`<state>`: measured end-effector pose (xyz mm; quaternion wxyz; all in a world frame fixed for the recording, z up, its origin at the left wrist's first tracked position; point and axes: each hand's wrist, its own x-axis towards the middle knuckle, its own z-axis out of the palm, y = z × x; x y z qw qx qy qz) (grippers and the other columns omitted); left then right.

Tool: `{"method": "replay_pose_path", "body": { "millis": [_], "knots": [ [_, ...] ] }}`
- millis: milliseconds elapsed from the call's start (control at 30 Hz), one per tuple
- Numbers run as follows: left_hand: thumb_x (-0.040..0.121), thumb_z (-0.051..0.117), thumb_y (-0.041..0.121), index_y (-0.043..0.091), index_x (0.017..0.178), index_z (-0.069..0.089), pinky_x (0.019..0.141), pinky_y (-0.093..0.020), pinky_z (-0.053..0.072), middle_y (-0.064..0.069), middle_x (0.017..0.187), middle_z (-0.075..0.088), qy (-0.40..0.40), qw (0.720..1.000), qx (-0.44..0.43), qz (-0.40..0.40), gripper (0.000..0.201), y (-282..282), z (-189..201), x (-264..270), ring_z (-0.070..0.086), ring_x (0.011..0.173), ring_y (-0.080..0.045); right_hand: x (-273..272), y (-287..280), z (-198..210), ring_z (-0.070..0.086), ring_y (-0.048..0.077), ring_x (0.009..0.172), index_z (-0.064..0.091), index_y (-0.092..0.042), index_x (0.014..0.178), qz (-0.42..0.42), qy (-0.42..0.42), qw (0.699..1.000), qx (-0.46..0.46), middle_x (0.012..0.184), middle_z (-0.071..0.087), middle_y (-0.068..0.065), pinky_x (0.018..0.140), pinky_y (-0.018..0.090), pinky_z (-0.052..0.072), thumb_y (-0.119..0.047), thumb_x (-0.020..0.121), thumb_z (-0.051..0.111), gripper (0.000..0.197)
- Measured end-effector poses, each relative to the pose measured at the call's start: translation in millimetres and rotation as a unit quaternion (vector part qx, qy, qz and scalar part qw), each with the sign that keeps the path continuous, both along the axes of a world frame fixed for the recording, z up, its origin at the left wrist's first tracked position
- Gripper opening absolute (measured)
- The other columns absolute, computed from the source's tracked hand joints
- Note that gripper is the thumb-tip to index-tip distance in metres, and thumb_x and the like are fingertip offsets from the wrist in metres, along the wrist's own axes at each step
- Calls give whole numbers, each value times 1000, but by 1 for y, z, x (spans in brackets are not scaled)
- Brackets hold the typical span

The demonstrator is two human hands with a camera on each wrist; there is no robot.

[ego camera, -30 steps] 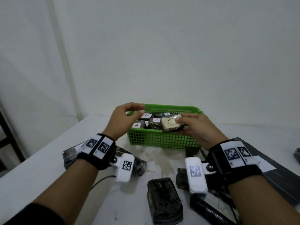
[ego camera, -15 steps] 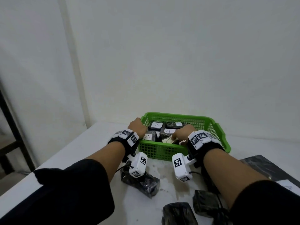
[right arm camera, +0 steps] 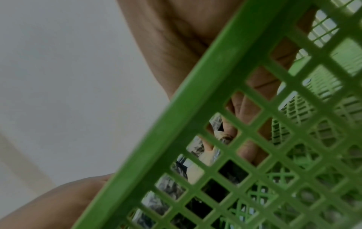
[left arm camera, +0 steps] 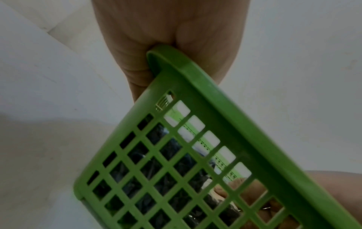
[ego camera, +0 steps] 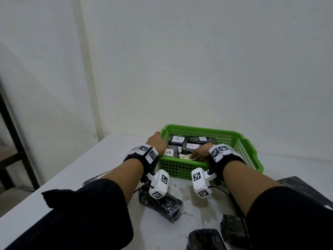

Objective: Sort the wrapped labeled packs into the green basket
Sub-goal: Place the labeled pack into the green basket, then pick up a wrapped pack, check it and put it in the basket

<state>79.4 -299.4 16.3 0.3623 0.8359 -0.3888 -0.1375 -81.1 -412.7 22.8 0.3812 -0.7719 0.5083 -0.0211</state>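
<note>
A white table (ego camera: pixel 75 179), stained near its middle, stands in a corner of plain white walls. The green basket (ego camera: pixel 249 152) sits on it, holding labeled packs (ego camera: pixel 191 146). The left hand (ego camera: pixel 155 142) grips its corner; the right hand (ego camera: pixel 201 153) presses a pack inside, fingers' curl unclear

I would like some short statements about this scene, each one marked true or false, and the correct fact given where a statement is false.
1. The left hand grips a corner of the green basket. True.
2. The right hand is inside the basket, on a pack with a pale label. True.
3. The basket holds no packs. False: several lie in it, including one labelled B.
4. Every pack is already in the basket. False: a dark pack lies on the table in front of it, among others.
5. The basket is red. False: it is green.
</note>
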Motion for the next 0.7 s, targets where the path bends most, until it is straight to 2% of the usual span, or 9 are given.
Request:
{"method": "replay_pose_path", "body": {
  "millis": [100,167,267,400,467,533,600,667,700],
  "knots": [
    [100,46,10,6,136,51,85,-33,45,-20,131,62,1,1000,4,-9,37,0,0,3,61,116,-37,-1,3,1,67,27,121,74,-3,115,-3,-1,1000,-1,129,72,10,110,44,51,-27,94,76,31],
    [100,47,11,5,133,54,82,-30,43,-18,129,63,-2,1000,14,-23,35,1,3,5,61,116,-36,-3,6,2,67,27,118,72,0,120,-6,-7,1000,-8,126,72,11,108,41,52,-27,96,74,36],
    [100,50,14,2,126,60,78,-28,41,-16,116,65,-15,998,45,-50,30,6,9,13,63,105,-33,-9,7,4,73,26,101,76,1,109,-30,-31,999,-23,115,78,13,99,41,59,-23,92,74,29],
    [102,54,35,3,97,66,66,-26,45,-9,85,62,-46,991,94,-79,34,22,19,25,57,73,-23,-23,20,14,77,25,83,76,-1,90,-53,-52,994,-75,83,78,9,83,38,64,-23,91,74,22],
    [103,51,44,0,95,69,73,-31,47,-12,91,65,-65,985,131,-92,47,33,24,28,59,78,-26,-33,33,21,73,26,76,72,0,84,-51,-52,989,-125,80,74,9,76,37,62,-25,89,74,26],
    [103,49,48,2,107,74,86,-35,51,-12,105,72,-106,975,164,-104,53,48,29,28,66,94,-27,-43,52,28,62,26,66,69,3,78,-42,-52,978,-197,71,66,10,62,30,51,-24,89,71,30],
    [103,48,50,7,110,76,94,-36,51,-9,113,74,-149,966,178,-115,52,66,35,22,67,104,-25,-51,73,34,67,28,78,77,2,97,-30,-96,965,-242,87,74,15,69,32,51,-24,90,68,29],
    [103,48,52,9,112,76,95,-34,51,-8,116,74,-186,953,195,-140,52,86,39,12,66,105,-24,-58,97,40,69,23,97,74,-8,117,-14,-140,958,-252,108,75,7,84,32,54,-30,92,69,34],
    [102,48,55,11,117,74,97,-35,51,-7,119,73,-201,945,206,-155,54,95,40,7,66,108,-24,-61,111,43,68,20,101,71,-13,123,0,-153,957,-248,109,73,1,89,33,55,-34,93,70,36]
  ]
}}
